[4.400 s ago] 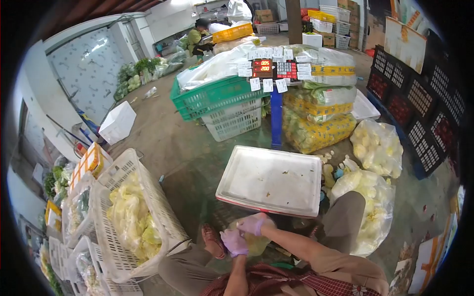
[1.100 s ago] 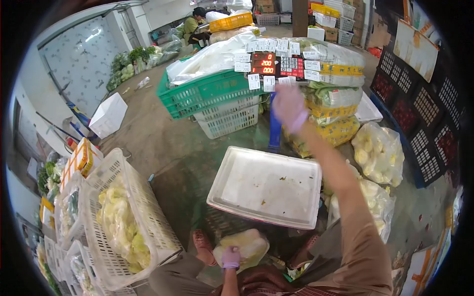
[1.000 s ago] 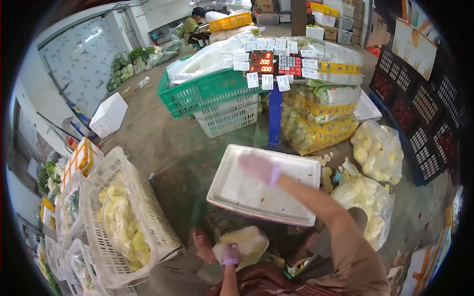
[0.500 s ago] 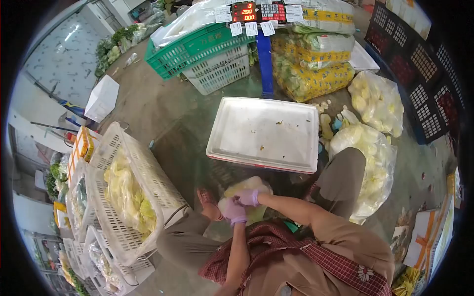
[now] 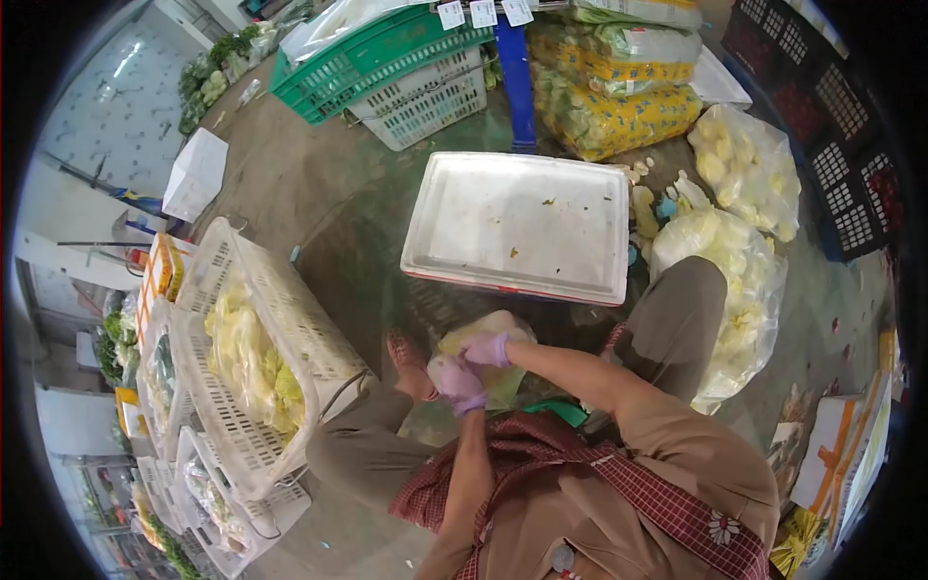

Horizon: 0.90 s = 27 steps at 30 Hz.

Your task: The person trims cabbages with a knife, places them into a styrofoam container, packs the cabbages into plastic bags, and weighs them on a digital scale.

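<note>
Both my hands wear thin purple gloves and meet low in front of me, between my knees. A clear plastic bag [image 5: 505, 385] with something pale yellow-green inside, probably a cabbage, is in them. My left hand [image 5: 456, 384] has its fingers closed on the bag's near left side. Touching it, my right hand [image 5: 486, 348] grips the bag's upper part, its fingers bent inward. The fingertips are partly hidden by the hands themselves. Just beyond them lies a white foam box lid [image 5: 522, 227] with a few dark scraps on it.
At the left stands a white plastic crate [image 5: 309, 358] of bagged yellow cabbages [image 5: 246, 358]. Large clear bags of pale vegetables [image 5: 725, 290] lie on the right. Behind are a green crate [image 5: 387, 68], yellow-printed vegetable packs [image 5: 623, 121] and black crates [image 5: 831, 164].
The view has tilted down, so the scale display has left the frame. My hands stay together on the bag, and the right hand has shifted slightly over it.
</note>
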Tool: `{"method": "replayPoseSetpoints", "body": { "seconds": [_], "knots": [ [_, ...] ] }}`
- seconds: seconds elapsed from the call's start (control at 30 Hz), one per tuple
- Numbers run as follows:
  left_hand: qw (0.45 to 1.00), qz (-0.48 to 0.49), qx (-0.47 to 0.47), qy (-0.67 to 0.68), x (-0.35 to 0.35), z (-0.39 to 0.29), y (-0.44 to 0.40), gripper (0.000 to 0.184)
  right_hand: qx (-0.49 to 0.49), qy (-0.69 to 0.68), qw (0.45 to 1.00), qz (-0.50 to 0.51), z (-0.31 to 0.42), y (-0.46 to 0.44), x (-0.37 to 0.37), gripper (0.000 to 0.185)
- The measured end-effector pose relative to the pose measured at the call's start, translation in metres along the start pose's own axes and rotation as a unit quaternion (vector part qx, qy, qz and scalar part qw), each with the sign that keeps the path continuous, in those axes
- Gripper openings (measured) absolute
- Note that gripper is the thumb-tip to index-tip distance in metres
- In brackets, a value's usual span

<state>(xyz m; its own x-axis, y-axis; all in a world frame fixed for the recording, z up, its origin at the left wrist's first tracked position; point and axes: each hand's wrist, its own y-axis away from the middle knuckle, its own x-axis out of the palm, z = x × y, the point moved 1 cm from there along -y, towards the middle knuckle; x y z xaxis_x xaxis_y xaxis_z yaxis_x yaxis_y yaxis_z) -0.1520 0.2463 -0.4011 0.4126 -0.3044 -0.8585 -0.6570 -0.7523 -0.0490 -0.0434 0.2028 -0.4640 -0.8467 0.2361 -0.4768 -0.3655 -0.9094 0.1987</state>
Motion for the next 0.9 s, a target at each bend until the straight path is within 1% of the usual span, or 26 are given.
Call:
{"method": "replayPoseSetpoints", "body": {
  "seconds": [0.03,0.07,0.1,0.13,0.17,0.2,0.23,0.27,0.3,0.37,0.4,0.47,0.5,0.53,0.57,0.6,0.63,0.7,0.73,0.77,0.83,0.9],
  "knots": [
    [0.999,-0.019,0.047,-0.009,0.003,0.004,0.001,0.008,0.001,-0.001,1.0,-0.004,-0.008,-0.006,0.001,0.029],
    [0.995,-0.038,0.093,-0.018,0.006,0.006,0.002,0.008,-0.027,-0.001,0.999,0.026,-0.017,-0.013,0.004,0.029],
    [0.995,-0.036,0.096,-0.019,0.01,0.009,0.001,0.008,-0.056,0.0,0.997,0.056,-0.025,-0.018,0.007,0.03],
    [0.992,-0.078,0.101,0.009,0.013,0.012,0.001,0.013,-0.056,-0.002,0.997,0.053,-0.027,-0.019,0.008,0.03],
    [0.986,-0.121,0.105,0.036,0.015,0.016,0.001,0.019,-0.049,-0.044,0.995,0.079,-0.029,-0.021,0.009,0.03],
    [0.986,-0.122,0.107,0.035,0.016,0.021,0.001,0.019,-0.042,-0.086,0.99,0.106,-0.03,-0.024,0.01,0.03],
    [0.987,-0.11,0.11,0.038,0.018,0.025,0.002,0.014,-0.046,-0.085,0.99,0.103,-0.024,-0.022,0.003,0.03],
    [0.988,-0.099,0.112,0.041,0.017,0.026,0.001,0.01,-0.032,-0.053,0.99,0.129,-0.013,-0.017,-0.007,0.03],
    [0.987,-0.103,0.116,0.04,0.015,0.029,0.002,0.01,-0.018,-0.023,0.987,0.155,-0.002,-0.01,-0.016,0.031],
    [0.993,-0.064,0.096,0.038,0.014,0.028,0.003,0.013,-0.024,-0.049,0.988,0.145,0.002,-0.005,-0.019,0.027],
    [0.993,-0.072,0.091,0.032,0.015,0.029,0.001,0.015,-0.028,-0.054,0.989,0.133,0.001,-0.004,-0.016,0.024],
    [0.99,-0.079,0.114,0.039,0.013,0.029,0.001,0.014,-0.041,-0.041,0.991,0.118,-0.001,-0.006,-0.013,0.024],
    [0.99,-0.071,0.12,0.014,0.013,0.029,0.001,0.014,-0.039,-0.035,0.993,0.108,0.001,-0.005,-0.013,0.024],
    [0.992,-0.061,0.112,0.016,0.015,0.031,0.001,0.015,-0.053,-0.031,0.994,0.095,-0.001,-0.006,-0.01,0.024],
    [0.993,-0.051,0.103,0.019,0.018,0.035,0.0,0.015,-0.051,-0.051,0.993,0.099,-0.001,-0.006,-0.009,0.024],
    [0.994,-0.042,0.102,-0.009,0.022,0.04,0.0,0.015,-0.048,-0.072,0.991,0.103,-0.003,-0.007,-0.008,0.024],
    [0.993,-0.049,0.107,-0.007,0.021,0.04,0.0,0.015,-0.052,-0.069,0.991,0.099,-0.001,-0.004,-0.009,0.024],
    [0.995,-0.019,0.098,-0.009,0.014,0.035,0.001,0.015,-0.03,-0.048,0.992,0.116,0.011,0.002,-0.018,0.025],
    [0.995,-0.016,0.094,-0.013,0.01,0.031,0.002,0.013,-0.05,-0.072,0.989,0.118,0.003,0.0,-0.012,0.026],
    [0.995,-0.021,0.097,-0.012,0.012,0.032,0.001,0.013,-0.053,-0.067,0.99,0.115,-0.001,-0.001,-0.008,0.026],
    [0.993,-0.052,0.106,0.015,0.013,0.035,0.002,0.013,-0.123,-0.047,0.986,0.106,-0.002,-0.003,-0.008,0.029],
    [0.992,-0.066,0.102,0.035,0.014,0.035,0.004,0.012,-0.11,-0.026,0.988,0.108,0.0,0.0,-0.011,0.029]
  ]
}}
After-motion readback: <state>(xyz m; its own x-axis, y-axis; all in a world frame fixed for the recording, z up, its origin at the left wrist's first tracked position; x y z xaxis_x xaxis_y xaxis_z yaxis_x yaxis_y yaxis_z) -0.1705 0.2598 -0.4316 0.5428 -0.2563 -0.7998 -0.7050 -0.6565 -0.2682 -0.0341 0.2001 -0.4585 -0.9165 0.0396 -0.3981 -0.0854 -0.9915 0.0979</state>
